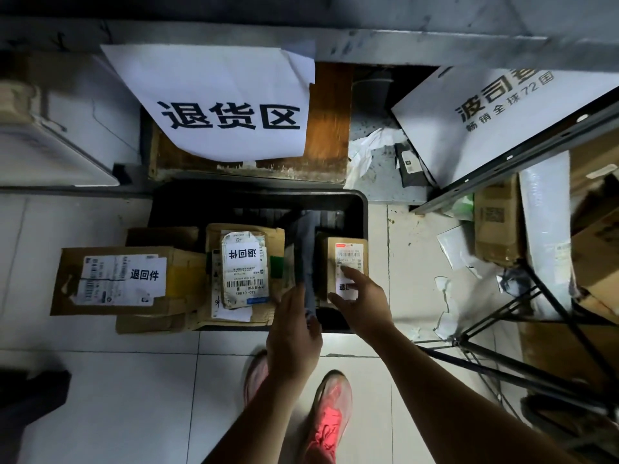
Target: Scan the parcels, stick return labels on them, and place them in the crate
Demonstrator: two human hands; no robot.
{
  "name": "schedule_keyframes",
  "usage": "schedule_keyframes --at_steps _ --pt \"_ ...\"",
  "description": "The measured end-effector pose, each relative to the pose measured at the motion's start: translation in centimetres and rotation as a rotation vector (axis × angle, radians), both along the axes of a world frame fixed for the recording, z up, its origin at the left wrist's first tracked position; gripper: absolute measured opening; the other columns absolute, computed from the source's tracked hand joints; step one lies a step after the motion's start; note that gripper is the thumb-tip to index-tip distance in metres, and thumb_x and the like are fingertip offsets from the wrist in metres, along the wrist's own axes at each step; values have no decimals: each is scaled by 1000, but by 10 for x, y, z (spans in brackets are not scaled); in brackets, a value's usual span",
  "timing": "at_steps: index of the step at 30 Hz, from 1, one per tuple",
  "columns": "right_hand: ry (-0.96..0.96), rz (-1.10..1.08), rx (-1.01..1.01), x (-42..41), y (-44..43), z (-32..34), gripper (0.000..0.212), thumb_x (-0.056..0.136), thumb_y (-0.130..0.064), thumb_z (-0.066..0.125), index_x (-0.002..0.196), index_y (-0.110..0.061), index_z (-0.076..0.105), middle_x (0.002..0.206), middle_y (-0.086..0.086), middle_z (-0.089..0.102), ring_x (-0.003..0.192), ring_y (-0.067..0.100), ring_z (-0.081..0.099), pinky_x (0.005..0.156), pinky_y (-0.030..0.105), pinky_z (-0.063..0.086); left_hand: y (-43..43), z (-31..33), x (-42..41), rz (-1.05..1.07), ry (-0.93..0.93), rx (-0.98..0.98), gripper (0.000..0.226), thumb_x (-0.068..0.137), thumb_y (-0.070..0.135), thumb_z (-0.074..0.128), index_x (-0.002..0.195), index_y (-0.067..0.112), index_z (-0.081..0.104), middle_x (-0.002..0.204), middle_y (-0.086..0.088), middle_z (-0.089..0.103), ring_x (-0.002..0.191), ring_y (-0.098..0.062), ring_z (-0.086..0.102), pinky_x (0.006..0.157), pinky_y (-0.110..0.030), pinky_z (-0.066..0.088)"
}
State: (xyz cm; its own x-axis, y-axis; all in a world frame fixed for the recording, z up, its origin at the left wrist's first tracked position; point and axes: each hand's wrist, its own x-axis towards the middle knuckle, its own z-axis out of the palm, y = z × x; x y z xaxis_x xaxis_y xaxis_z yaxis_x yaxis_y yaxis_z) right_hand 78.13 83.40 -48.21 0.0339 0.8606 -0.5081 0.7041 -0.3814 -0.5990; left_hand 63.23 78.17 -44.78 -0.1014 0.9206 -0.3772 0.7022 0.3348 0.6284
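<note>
A black crate (pixel 351 202) sits on the floor below a sign. Inside it lie a cardboard parcel (pixel 274 236) with a white return label, a grey bag parcel (pixel 306 249) standing on edge, and a small cardboard parcel (pixel 330 259) at the right. My left hand (pixel 294 333) grips the lower end of the grey bag parcel. My right hand (pixel 363 299) lies on the small parcel, its fingers on the white return label (pixel 345 289). A larger labelled cardboard parcel (pixel 181 272) lies over the crate's left edge.
A white paper sign (pixel 221 105) hangs over a wooden board behind the crate. A metal shelf rack (pixel 522 139) with boxes and bags stands at the right. A white appliance (pixel 50 128) is at the left. My red shoes (pixel 328 423) stand on the tiled floor.
</note>
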Motion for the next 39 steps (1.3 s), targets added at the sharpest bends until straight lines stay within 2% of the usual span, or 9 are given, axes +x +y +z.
schedule_keyframes --at_steps 3,6,8,13,18,24,30,35,39 --pt "-108 102 15 8 11 31 66 87 -36 77 147 -29 49 144 -2 59 128 21 55 101 35 51 10 22 -7 -167 123 58 67 90 10 74 150 4 46 150 -15 50 139 -30 50 105 -41 53" --pt "-226 202 49 15 25 75 66 87 -40 74 146 -30 48 141 -2 58 127 22 51 100 37 50 35 55 -12 -229 224 122 69 87 11 75 149 3 47 148 -16 53 135 -31 53 105 -39 51" --pt "-284 233 51 20 32 109 65 88 -42 71 146 -31 46 142 -3 56 130 21 48 103 38 48 52 82 -15 -272 292 88 70 92 18 68 155 10 39 154 -9 46 138 -26 48 107 -39 48" --pt "-328 187 74 34 33 203 64 88 -44 68 147 -33 45 144 -4 53 136 20 43 109 35 43 79 173 -22 -374 446 25 69 96 30 52 159 25 25 163 3 29 145 -19 35 112 -36 41" --pt "-383 114 103 50 -4 307 66 89 -47 66 149 -30 44 149 -4 50 138 21 42 110 34 42 73 277 -36 -509 619 86 66 95 31 53 156 26 28 154 6 36 140 -17 37 107 -35 42" --pt "-499 -12 197 66 -92 439 64 88 -49 63 146 -27 46 141 -2 52 131 25 47 97 38 48 40 383 -23 -661 654 192 59 97 40 54 151 28 35 151 5 40 140 -17 40 109 -32 40" --pt "-585 -294 177 115 -217 539 59 90 -46 63 143 -24 48 141 2 52 134 27 44 102 42 48 -7 470 68 -940 670 405 55 95 41 53 147 28 39 148 4 43 138 -18 42 106 -35 42" --pt "-594 -530 186 177 -336 586 52 89 -43 65 137 -29 53 139 -3 54 131 25 46 103 40 48 -72 517 154 -1110 678 523 50 97 40 49 145 26 39 140 2 50 129 -20 51 99 -34 48" --pt "-587 -705 176 230 -432 599 61 90 -47 65 147 -32 47 149 -8 49 142 20 38 110 38 43 -142 535 219 -1212 636 560 51 96 35 48 146 27 41 138 3 51 129 -19 52 99 -35 47"
